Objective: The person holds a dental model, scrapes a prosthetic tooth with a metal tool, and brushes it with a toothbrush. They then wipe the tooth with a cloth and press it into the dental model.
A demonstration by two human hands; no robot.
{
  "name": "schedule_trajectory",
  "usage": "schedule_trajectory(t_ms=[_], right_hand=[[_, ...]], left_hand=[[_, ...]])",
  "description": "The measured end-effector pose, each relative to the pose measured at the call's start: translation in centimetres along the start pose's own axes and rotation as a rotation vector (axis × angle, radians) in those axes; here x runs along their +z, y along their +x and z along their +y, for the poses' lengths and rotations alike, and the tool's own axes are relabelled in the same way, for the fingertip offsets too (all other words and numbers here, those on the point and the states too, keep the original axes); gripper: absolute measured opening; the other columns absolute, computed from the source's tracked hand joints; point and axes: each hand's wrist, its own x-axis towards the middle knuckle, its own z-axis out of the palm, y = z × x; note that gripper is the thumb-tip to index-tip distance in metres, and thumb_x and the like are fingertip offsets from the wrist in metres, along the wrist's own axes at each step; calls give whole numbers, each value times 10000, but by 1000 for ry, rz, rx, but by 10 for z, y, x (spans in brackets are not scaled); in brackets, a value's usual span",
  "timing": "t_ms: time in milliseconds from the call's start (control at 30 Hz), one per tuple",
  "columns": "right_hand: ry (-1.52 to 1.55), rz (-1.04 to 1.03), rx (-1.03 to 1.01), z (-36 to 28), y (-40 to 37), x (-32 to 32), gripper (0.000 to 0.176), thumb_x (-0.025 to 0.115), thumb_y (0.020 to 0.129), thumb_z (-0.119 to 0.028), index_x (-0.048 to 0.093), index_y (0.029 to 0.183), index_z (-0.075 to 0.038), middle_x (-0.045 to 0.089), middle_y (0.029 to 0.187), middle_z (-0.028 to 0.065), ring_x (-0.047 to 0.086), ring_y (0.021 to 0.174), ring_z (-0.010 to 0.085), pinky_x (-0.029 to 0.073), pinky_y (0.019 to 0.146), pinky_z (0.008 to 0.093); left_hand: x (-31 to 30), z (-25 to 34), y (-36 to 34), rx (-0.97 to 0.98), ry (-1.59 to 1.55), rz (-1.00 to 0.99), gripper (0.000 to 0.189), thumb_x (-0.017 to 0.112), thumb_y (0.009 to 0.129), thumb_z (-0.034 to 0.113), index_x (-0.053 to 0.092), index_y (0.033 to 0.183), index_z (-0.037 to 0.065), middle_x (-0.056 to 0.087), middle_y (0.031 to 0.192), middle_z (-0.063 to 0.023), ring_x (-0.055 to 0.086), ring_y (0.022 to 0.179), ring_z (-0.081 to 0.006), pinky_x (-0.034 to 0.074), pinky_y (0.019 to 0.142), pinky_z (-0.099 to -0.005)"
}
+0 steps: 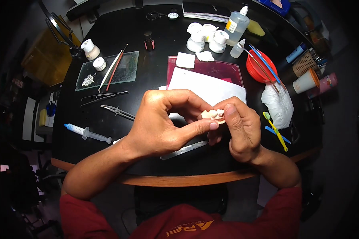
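Note:
Between my two hands, above the middle of the black table, is a small cream dental model with a row of teeth on its upper side. My left hand pinches its left end between thumb and fingers. On the other side my right hand grips the right end, its thumb lying along the top. The fingertips behind the model are partly hidden. Below my hands lies a metal ruler, partly covered by them. Behind them a white paper sheet rests on a dark red glass plate.
At the left are a glass slab with brushes, tweezers and a syringe. White jars and a clear bottle stand at the back. Rightward are a red bowl, crumpled tissue and a yellow toothbrush.

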Motion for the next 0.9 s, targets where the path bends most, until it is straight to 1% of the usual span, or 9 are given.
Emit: schedule_trajectory(t_ms=[233,433,533,633,667,733,833,900], right_hand=[[-31,-21,-27,1,1,-2,368,390,1120,-245,627,1070,32,731,896,97,644,644,72,529,550,215],[-22,-10,-92,1,1,-1,327,405,1108,-210,622,1076,32,729,909,93,650,686,73,512,562,215],[-28,-42,-67,1,1,-4,255,472,1078,-171,622,1074,36,729,908,108,675,736,102,530,623,237],[-154,-29,-104,-1,1,-2,202,539,1039,-140,620,1067,43,726,895,123,697,778,139,547,687,272],[-143,-29,-88,-2,1,-2,196,548,1030,-132,620,1065,47,724,892,129,702,788,150,549,697,279],[-120,-31,-61,-4,1,-2,185,567,1012,-118,619,1060,53,721,885,141,711,808,171,554,717,293],[-205,-53,-180,0,4,-5,182,554,1003,-100,616,1054,63,716,879,152,713,798,189,550,705,299],[-211,-59,-178,-2,4,-6,181,540,991,-86,615,1053,67,708,872,156,705,780,192,545,701,300]], left_hand=[[-1,-1,0,8,23,-8,212,861,811,7,744,975,-57,757,930,-139,733,837,-149,585,779,-272],[-2,-1,0,24,71,-10,211,869,797,10,757,967,-46,764,905,-129,733,830,-144,580,764,-270],[-1,-2,-1,82,105,6,200,875,786,14,768,947,-37,768,877,-125,736,812,-144,577,745,-264],[-1,-6,0,173,154,22,194,881,776,19,775,931,-31,770,848,-125,740,785,-147,576,726,-259],[-1,-6,1,205,175,27,193,883,772,20,777,926,-29,771,839,-126,742,775,-148,576,721,-258],[-1,-7,0,200,182,26,196,885,769,22,779,926,-27,771,832,-125,745,771,-151,578,721,-257],[-1,-7,0,201,181,26,198,886,765,22,779,925,-26,772,831,-126,750,771,-155,581,722,-256],[-1,-6,1,211,189,21,200,887,762,21,779,924,-26,773,834,-127,753,774,-158,582,722,-256]])
